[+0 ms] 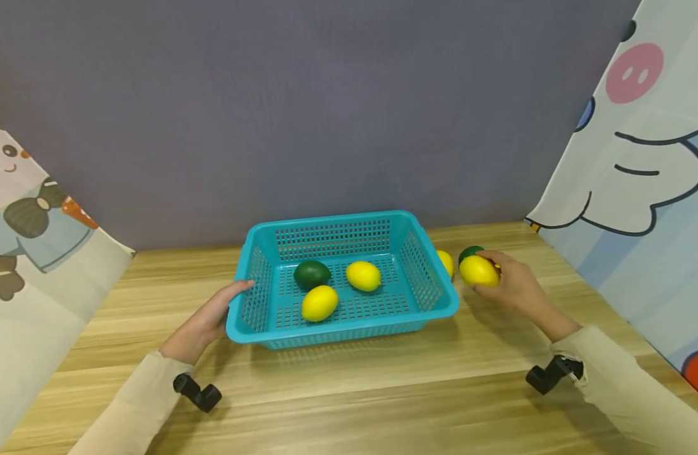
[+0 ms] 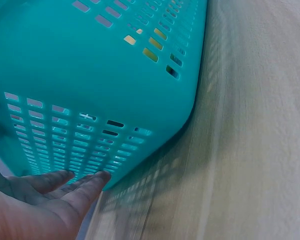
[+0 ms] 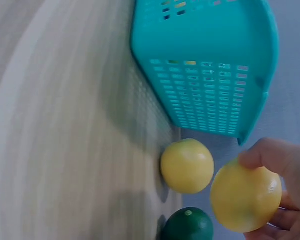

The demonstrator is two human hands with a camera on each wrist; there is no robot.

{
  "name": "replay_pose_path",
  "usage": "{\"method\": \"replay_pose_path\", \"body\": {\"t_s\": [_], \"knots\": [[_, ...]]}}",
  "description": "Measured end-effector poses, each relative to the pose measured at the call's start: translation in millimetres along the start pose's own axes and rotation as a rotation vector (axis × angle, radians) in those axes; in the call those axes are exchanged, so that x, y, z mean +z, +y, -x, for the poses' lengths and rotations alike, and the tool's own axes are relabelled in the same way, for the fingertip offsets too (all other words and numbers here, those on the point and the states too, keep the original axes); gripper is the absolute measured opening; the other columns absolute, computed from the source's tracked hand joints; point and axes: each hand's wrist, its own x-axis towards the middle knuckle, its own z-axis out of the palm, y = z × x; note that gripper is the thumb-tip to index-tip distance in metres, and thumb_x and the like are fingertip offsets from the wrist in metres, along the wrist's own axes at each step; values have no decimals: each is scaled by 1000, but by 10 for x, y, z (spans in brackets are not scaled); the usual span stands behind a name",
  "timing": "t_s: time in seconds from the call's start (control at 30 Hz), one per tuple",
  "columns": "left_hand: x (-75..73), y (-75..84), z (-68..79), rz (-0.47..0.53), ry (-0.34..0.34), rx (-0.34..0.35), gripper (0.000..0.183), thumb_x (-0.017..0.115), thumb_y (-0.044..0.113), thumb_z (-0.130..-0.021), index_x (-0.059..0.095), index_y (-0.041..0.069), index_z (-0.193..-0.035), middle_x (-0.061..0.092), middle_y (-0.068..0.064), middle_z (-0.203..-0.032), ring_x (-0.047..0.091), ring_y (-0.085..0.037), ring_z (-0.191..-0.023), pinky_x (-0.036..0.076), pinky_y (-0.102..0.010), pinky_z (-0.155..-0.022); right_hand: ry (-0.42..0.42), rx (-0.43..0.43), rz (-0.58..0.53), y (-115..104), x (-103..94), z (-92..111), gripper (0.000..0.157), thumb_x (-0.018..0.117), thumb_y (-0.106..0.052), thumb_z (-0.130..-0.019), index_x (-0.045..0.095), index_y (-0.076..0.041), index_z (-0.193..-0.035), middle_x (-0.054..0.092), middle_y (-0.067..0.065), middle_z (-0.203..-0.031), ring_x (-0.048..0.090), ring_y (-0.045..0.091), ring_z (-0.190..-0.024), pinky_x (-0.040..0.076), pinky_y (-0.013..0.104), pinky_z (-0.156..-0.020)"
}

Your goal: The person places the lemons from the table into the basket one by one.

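Because the basket (image 1: 354, 328) presumably needs steadying, the left hand (image 1: 209, 316) grips its rim (image 1: 242, 262); past the other end, the right hand (image 1: 521, 289) holds a lemon (image 1: 478, 272) from both sides above the table (image 1: 349, 411), likely for security.

We face a plain grey wall (image 1: 349, 114) behind a pale wood-grained bench (image 1: 349, 404); a cartoon figure (image 1: 59, 237) with a brown bow (image 1: 27, 218) decorates the white panel (image 1: 36, 341) at left, a pink snout (image 1: 634, 73) the white-and-blue panel (image 1: 638, 189) at right, under soft light
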Motion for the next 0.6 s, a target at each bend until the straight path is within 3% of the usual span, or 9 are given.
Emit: {"method": "replay_pose_path", "body": {"t_s": [0.33, 0.6], "knots": [[1, -2, -12, -30, 15, -1, 70, 29, 38, -97, 5, -5, -148, 33, -34, -138, 56, -27, -108, 49, -46, -88, 15, -32, 11, -108, -119, -125, 61, 75, -14, -76, 49, 10, -126, 56, 34, -116, 57, 43, -95, 47, 53, -76], [-2, -6, -12, -5, 15, -7, 69, 30, 36, -97, 8, -6, -147, 48, -22, -127, 58, -24, -106, 49, -43, -88, 4, -27, 8, -259, -240, -237, 62, 73, -16, -79, 47, 9, -129, 54, 32, -119, 56, 42, -96, 46, 54, -77]]}}
